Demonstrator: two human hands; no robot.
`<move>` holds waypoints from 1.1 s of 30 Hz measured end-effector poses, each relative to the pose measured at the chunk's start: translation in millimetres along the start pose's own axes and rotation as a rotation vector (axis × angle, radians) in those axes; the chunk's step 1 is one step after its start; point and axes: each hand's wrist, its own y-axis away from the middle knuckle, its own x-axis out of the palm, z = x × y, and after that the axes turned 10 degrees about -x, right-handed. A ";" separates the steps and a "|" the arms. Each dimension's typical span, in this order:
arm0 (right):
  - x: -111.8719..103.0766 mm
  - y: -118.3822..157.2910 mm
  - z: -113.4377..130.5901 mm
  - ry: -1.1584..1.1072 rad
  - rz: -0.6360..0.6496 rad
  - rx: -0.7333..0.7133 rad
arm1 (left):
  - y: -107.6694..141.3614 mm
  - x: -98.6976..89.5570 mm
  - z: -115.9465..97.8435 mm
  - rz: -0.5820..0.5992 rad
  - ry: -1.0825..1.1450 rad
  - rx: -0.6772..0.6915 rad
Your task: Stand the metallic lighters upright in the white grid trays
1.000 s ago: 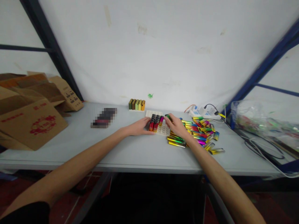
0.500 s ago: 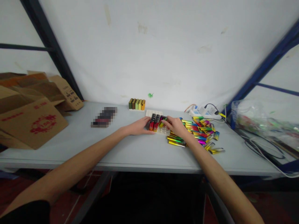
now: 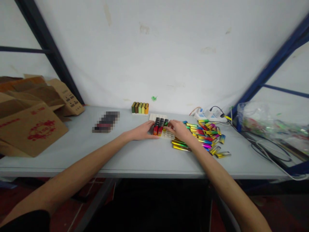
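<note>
A white tray with small holes (image 3: 154, 116) lies on the grey table (image 3: 145, 156). Black-topped red lighters (image 3: 158, 130) stand in rows on its left part. My left hand (image 3: 144, 130) rests against the left side of these lighters, fingers apart behind and thumb in front. At their right side, my right hand (image 3: 178, 129) has its fingers bent over the tray beside a dark-topped lighter (image 3: 166, 122); its fingertips partly hide what they touch. Just right of my right hand lies a loose pile of shiny coloured lighters (image 3: 202, 135).
Cardboard boxes (image 3: 36, 129) stand at the left. A pixelated dark object (image 3: 106, 122) lies left of centre. Another filled lighter rack (image 3: 140, 108) sits by the wall. Behind the pile is a power strip (image 3: 210, 115) with cables; a plastic bag (image 3: 256, 119) is at the right.
The lighter that was tilted at my right fingertips now stands more upright beside the rows. My right hand has shifted slightly. The whole view has moved a little.
</note>
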 end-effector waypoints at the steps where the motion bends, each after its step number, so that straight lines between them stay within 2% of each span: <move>1: -2.1 1.2 -3.0 -0.014 0.008 0.006 | 0.3 -0.2 -0.5 0.000 -0.002 0.000; 4: -11.8 6.5 -20.2 0.002 0.002 0.051 | 1.0 -0.7 -1.2 -0.002 -0.017 0.003; 9: -35.7 24.7 -68.4 0.173 0.047 0.199 | 1.2 -1.0 -0.3 0.010 -0.040 -0.018; 14: -57.5 50.3 -103.3 0.282 0.308 0.476 | 0.2 -0.2 1.2 0.017 -0.047 -0.020; 16: -62.6 55.3 -107.6 0.278 0.358 0.523 | 0.0 0.1 1.8 0.013 -0.053 -0.011; 21: -64.7 52.4 -105.7 0.244 0.363 0.541 | -0.1 -0.4 2.9 0.011 -0.046 -0.004; 33: -60.8 51.1 -107.3 0.146 0.281 0.502 | 0.7 -0.4 1.5 0.007 -0.035 -0.022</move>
